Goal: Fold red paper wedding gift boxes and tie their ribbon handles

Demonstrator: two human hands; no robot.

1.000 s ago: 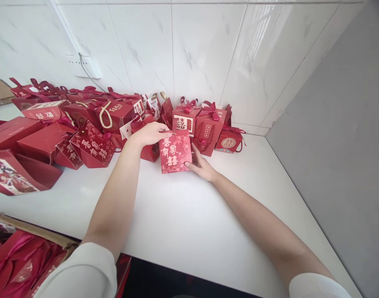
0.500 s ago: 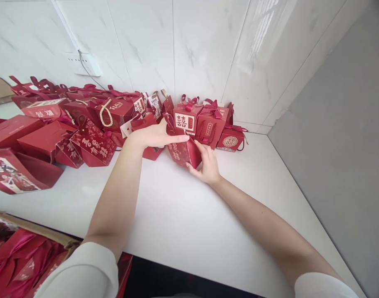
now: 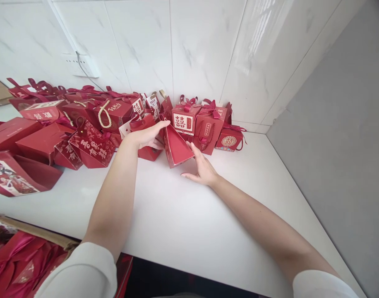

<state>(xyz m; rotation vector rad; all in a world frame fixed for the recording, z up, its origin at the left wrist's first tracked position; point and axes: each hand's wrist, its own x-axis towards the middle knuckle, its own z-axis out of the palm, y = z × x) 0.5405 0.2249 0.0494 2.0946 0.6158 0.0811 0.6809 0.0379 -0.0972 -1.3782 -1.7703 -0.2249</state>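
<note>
At the far end of the white bench (image 3: 183, 219), close to the corner of the tiled wall (image 3: 202, 45), the person is handling a small red box (image 3: 178, 147). It sits tipped on its lower edge on the bench, with a plain red side facing up and toward the person. It is just in front of the row of other gift boxes lined up against the wall.

The left hand (image 3: 148, 134) reaches in from the left. Its fingers are stretched over the box's top corner and the thumb is tucked underneath, so it grips the box there. The right hand (image 3: 202, 169) is spread open with the palm down. Its fingertips rest against the lower right side of the box and its heel is close to the bench.

Right behind the tipped box stands a box with a white label and a red double character (image 3: 181, 121). Beside that is a taller box with a ribbon bow (image 3: 209, 127), and then a low box with a round emblem (image 3: 229, 141). To the left, more red boxes lie heaped together, among them one with a rope handle (image 3: 111, 112) and one with gold lettering (image 3: 92, 145). A wall socket (image 3: 84, 65) is mounted above that pile. At the near left edge, a carton (image 3: 28, 231) holds red ribbons and bags
</note>
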